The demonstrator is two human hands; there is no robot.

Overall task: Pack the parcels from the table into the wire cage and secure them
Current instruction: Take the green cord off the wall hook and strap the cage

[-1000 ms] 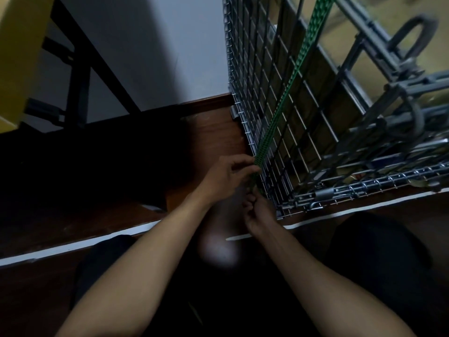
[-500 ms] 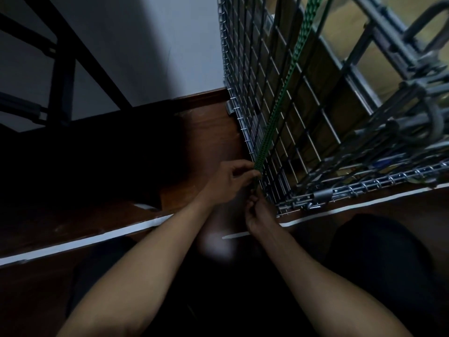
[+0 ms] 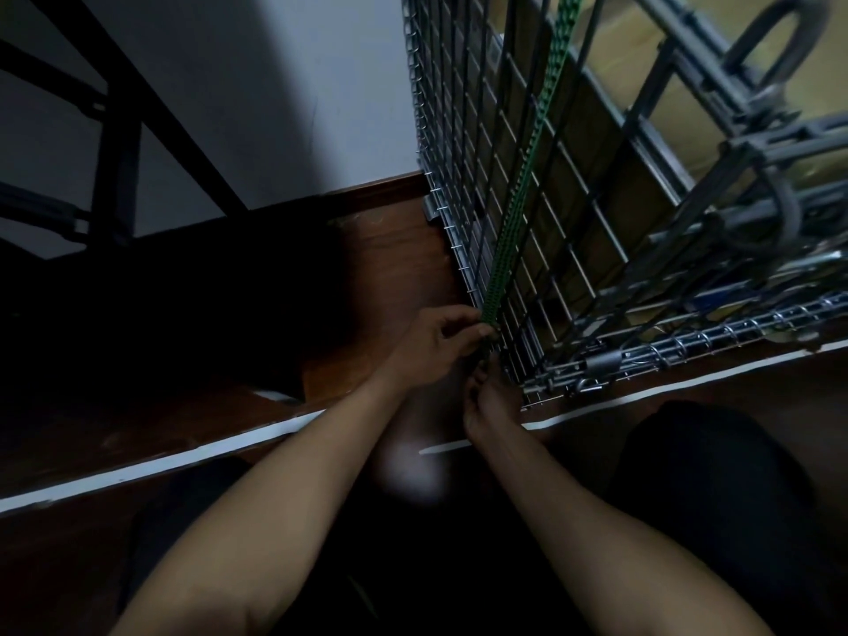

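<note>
**Green strap pinched at the foot of the cage**

A green strap (image 3: 518, 208) runs down the outside of the wire cage (image 3: 463, 130), close against its mesh wall, from the top of the view to the bottom edge near the cage's front corner. Brown cardboard parcels (image 3: 592, 144) stand inside the cage, filling it behind the mesh.

The left hand (image 3: 431, 344) pinches the strap's lower end between thumb and curled fingers, right beside the mesh. The right hand (image 3: 488, 408) sits just beneath it, fingers pointing up toward the same stretch of strap at the cage's bottom corner. That spot is in shadow, so I cannot tell whether this hand grips the strap or only touches it.

The cage stands on a brown wooden floor (image 3: 399, 250). A white line (image 3: 183, 456) crosses the floor in front of the cage. A pale wall (image 3: 298, 84) rises behind, and a dark metal frame (image 3: 117, 167) stands against it at the left.
</note>
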